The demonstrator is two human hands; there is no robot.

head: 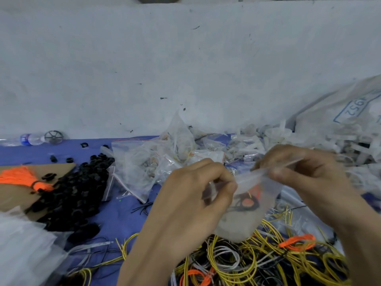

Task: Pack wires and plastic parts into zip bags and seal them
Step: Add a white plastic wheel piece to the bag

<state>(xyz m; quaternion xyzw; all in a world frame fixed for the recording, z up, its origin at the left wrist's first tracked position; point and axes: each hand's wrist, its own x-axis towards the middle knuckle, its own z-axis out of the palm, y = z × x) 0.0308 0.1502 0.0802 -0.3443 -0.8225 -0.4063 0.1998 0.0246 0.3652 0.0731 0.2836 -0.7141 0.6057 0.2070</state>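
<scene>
A blue cloth [123, 213] covers the table, with a white wall behind it. A big white sack [350, 104] leans in at the far right, and white strips spill out below it. In the far middle sits a pile of filled bags [156, 162], so a good part of the packing looks done. A lot is still left. A heap of black plastic parts [78, 193] lies on the left, and a tangle of yellow, white, black and orange wires [257, 263] lies near, under the hands. Up above those wires, in the near middle, is one clear zip bag [247, 203] with something black and orange inside. The left hand [191, 195] pinches the top edge at one end and the right hand [305, 174] pinches it at the other. This bag is probably being closed, but the top is too blurry to tell if it is shut. Nothing blocks the hands. A bunch of orange wire [20, 176] lies on cardboard [12, 193] at the left. A water bottle [31, 139] and a small wheel [53, 137] sit at the far left.
</scene>
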